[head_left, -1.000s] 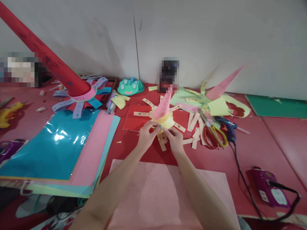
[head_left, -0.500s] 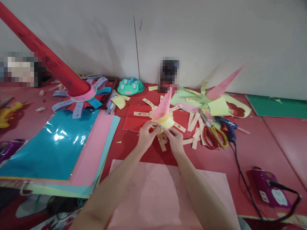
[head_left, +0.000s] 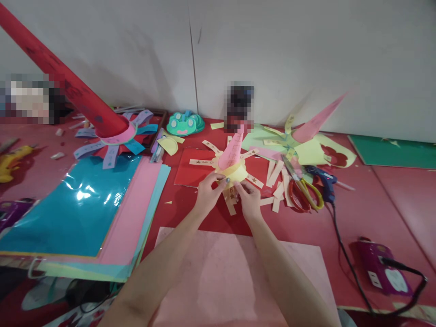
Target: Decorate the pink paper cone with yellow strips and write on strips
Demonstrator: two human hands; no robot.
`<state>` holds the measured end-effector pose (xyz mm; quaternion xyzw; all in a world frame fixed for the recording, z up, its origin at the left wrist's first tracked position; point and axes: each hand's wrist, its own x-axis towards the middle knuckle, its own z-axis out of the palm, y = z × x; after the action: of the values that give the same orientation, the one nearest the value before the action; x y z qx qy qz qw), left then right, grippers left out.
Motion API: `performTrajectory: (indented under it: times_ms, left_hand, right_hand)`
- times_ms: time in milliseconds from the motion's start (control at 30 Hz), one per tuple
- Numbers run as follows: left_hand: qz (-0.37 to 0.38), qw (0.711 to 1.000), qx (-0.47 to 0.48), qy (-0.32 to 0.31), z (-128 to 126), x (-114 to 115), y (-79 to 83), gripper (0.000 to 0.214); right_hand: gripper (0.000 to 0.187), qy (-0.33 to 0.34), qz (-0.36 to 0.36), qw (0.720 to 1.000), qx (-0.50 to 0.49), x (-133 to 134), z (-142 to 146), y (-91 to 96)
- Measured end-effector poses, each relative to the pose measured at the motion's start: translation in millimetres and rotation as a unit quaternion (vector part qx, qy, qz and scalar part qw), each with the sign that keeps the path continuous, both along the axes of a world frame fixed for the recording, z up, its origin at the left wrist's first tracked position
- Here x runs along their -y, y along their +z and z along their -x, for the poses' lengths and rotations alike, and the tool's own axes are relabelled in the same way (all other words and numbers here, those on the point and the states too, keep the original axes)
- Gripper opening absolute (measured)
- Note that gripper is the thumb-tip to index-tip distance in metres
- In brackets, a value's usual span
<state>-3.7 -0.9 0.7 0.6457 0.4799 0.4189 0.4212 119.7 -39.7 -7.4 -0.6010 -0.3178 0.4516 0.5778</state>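
Observation:
My left hand [head_left: 210, 190] pinches the near left side of a yellow paper band [head_left: 237, 173]. On the band's near right side, the fingers of my right hand [head_left: 248, 195] are closed against its lower edge. The band wraps around the base of a pink paper cone [head_left: 232, 152], which stands upright with writing on it. Cream paper strips [head_left: 200, 162] marked with stars spread out around the base like rays. A red sheet [head_left: 190, 175] lies beneath them. My fingertips hide part of the band's lower edge.
Scissors [head_left: 303, 186], loose paper strips [head_left: 275, 175] and a blue glue gun [head_left: 325, 181] lie to the right. Its cord reaches a purple power box [head_left: 383, 268]. Coloured sheets [head_left: 75, 209] and a red cone [head_left: 78, 91] are at left. Pink board [head_left: 238, 277] lies in front.
My right fingers have shifted very slightly at the band's lower edge. The left hand, the cone and everything around them look the same.

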Motion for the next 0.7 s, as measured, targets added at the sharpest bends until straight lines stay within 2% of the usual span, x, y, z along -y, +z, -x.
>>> performTrajectory:
  times_ms: [300,500,700]
  left_hand:
    - [-0.001,1.0,0.001,-0.013,0.6,-0.1,-1.4,0.014]
    - [-0.002,1.0,-0.014,-0.012,0.8,0.0,0.5,0.009]
    - [-0.003,1.0,-0.013,-0.006,1.0,-1.0,-3.3,0.01]
  right_hand:
    - [0.032,-0.014,-0.033,0.999,0.011,0.2,-4.5,0.4]
    - [0.029,-0.053,-0.042,0.998,0.003,-0.5,-6.2,-0.5]
    - [0.031,-0.053,-0.052,0.997,0.018,0.5,-5.5,2.5]
